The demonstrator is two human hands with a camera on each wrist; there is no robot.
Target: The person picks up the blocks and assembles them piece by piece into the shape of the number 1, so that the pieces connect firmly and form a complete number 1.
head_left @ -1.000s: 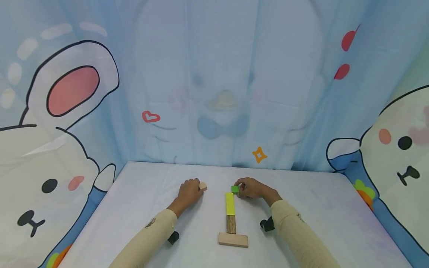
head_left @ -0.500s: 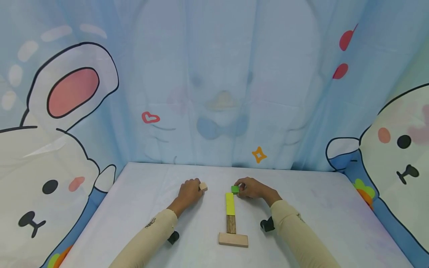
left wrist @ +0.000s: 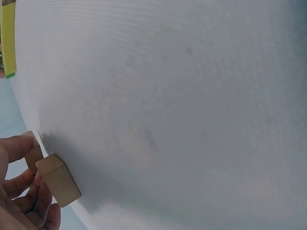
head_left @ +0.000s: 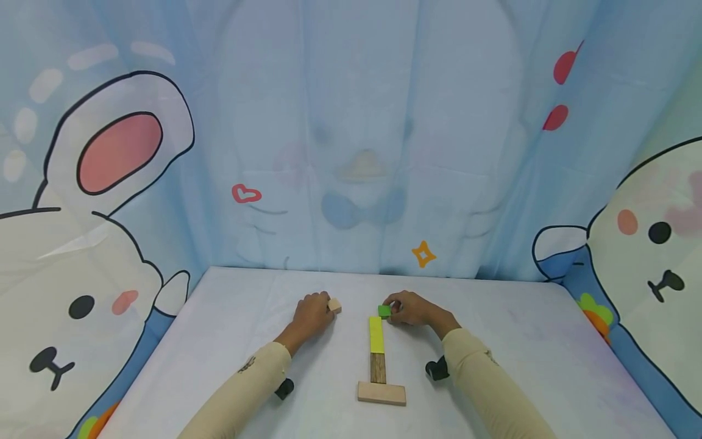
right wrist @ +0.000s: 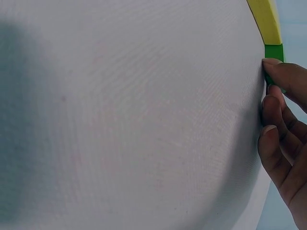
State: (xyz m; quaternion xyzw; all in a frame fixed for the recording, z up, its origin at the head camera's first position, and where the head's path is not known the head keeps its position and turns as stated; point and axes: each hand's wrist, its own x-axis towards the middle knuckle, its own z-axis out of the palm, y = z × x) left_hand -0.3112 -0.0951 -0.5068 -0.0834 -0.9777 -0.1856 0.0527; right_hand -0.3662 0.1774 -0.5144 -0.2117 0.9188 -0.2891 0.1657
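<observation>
In the head view my left hand [head_left: 314, 314] holds a small plain wooden block [head_left: 334, 305] at the table's far side. Two wooden pieces show in the left wrist view: one block [left wrist: 59, 181] by the fingers, and another piece [left wrist: 33, 155] behind it at the thumb. My right hand [head_left: 408, 306] pinches a green block [head_left: 384, 311] between thumb and fingers. That green block sits at the far end of a yellow block [head_left: 376, 335], touching it in the right wrist view. Nearer me, a dark brown wood-grain block [head_left: 378, 367] continues the line to a wide pale wooden block [head_left: 381, 393].
The blocks lie on a white-covered table [head_left: 493, 390]. A blue curtain [head_left: 356, 122] with cartoon animals hangs behind its far edge. Below each forearm, a dark wrist-worn device [head_left: 437, 368] is visible.
My left hand has shifted slightly to the right with its wooden block. The right hand stays nearly still on the green block, and the row of blocks has not moved.
</observation>
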